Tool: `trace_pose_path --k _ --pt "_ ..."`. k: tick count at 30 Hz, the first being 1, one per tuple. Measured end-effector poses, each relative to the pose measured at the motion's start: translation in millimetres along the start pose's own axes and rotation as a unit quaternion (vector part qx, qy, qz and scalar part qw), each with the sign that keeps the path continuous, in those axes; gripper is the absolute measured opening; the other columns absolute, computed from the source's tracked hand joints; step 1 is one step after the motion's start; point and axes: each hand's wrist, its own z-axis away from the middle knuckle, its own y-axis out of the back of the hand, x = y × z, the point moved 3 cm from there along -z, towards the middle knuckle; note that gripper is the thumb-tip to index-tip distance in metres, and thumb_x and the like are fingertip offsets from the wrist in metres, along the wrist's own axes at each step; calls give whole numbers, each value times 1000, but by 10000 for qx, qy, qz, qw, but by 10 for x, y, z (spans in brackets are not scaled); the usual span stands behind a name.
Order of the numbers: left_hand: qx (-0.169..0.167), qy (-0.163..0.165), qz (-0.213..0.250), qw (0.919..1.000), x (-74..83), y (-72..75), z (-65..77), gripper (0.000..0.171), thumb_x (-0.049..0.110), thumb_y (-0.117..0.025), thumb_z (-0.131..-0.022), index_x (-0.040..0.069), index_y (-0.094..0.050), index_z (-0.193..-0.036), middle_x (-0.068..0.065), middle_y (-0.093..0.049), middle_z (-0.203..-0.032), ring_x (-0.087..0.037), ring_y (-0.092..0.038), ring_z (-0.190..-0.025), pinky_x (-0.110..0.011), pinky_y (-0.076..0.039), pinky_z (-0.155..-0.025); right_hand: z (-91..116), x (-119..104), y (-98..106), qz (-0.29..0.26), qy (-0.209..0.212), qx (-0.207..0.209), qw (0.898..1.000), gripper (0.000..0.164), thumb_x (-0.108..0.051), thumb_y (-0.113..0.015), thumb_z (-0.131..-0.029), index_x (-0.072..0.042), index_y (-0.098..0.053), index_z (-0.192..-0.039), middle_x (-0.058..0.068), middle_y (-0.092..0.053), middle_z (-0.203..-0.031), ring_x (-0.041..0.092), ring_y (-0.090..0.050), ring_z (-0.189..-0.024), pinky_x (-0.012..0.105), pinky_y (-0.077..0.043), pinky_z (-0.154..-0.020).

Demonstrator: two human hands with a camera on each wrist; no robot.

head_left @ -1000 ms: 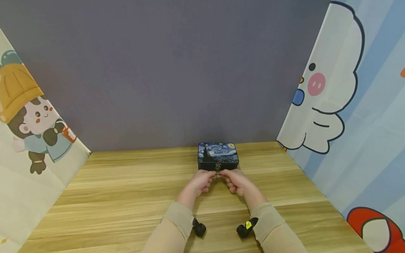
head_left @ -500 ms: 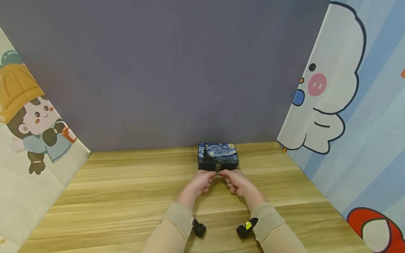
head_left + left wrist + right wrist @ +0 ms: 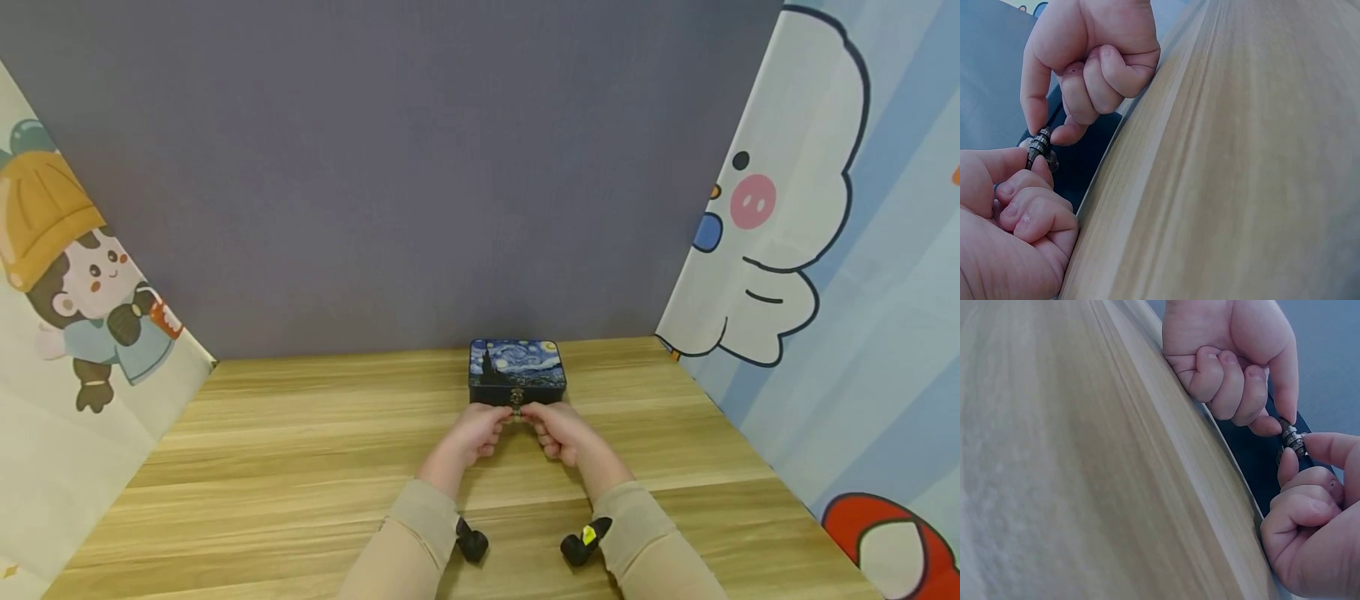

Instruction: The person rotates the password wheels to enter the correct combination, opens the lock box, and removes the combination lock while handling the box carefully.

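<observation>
A dark blue box point(image 3: 517, 364) with a swirling night-sky painting on its lid sits closed at the back of the table, a brass-coloured clasp point(image 3: 517, 395) on its front. From the clasp hangs a small combination padlock point(image 3: 1038, 146) with ridged number dials. Thumb and forefinger of my left hand point(image 3: 476, 431) pinch one end of it, the other fingers curled in. My right hand point(image 3: 564, 430) pinches the opposite end the same way. In the right wrist view the padlock point(image 3: 1293, 439) shows between both hands' fingertips; its digits are too small to read.
Wood-grain tabletop point(image 3: 300, 467) spreads out on both sides of the arms. A grey panel point(image 3: 375, 183) rises right behind the box. Cartoon-printed sheets point(image 3: 885, 333) flank the table left and right. Black wrist mounts point(image 3: 472, 543) sit by the cuffs.
</observation>
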Motion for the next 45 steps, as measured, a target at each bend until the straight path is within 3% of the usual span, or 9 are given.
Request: trace_pose_path --k 10,22,28,33,36,45 --pt "-9 -48 -41 10000 -13 5 -13 35 23 -58 -103 -11 -63 -110 6 -34 -59 -6 -22 -45 -21 -23 -42 0 9 30 21 -4 50 10000 34 -31 -64 -98 2 -63 -98 -8 -29 -54 7 -22 -43 23 -20 -40" --pt "31 -28 -33 10000 -17 2 -19 34 24 -59 -102 -9 -63 -108 6 -35 -59 -6 -23 -45 -21 -24 -41 15 -19 76 -23 28 183 9998 42 -34 -66 -97 5 -63 -113 -9 -29 -56 6 -22 -46 22 -20 -41" --pt "28 -21 -61 10000 -22 6 -22 34 24 -59 -102 -9 -64 -109 6 -34 -59 -6 -23 -46 -21 -24 -42 15 -11 61 5 48 159 9999 37 -29 -70 -93 5 -64 -107 -8 -30 -55 7 -23 -46 22 -20 -41" --pt "3 -45 -73 10000 -23 0 -16 32 22 -57 -103 -9 -63 -107 7 -32 -59 -6 -23 -46 -21 -23 -42 0 11 29 -84 57 60 9999 21 -24 -69 -91 -3 -65 -88 -8 -30 -54 6 -24 -44 22 -20 -40" --pt "-5 -49 -78 10000 -23 1 -17 31 22 -57 -103 -9 -63 -106 7 -32 -58 -6 -23 -46 -21 -23 -42 -9 24 14 -120 41 21 9999 20 -22 -67 -91 -8 -61 -79 -8 -31 -54 6 -24 -42 22 -20 -40" --pt "-13 -41 -49 10000 -22 7 -37 31 23 -58 -102 -8 -63 -105 7 -32 -58 -6 -24 -46 -21 -23 -42 -12 17 -5 -160 41 62 9998 20 -19 -65 -92 -10 -59 -76 -8 -31 -53 5 -23 -42 21 -20 -39"
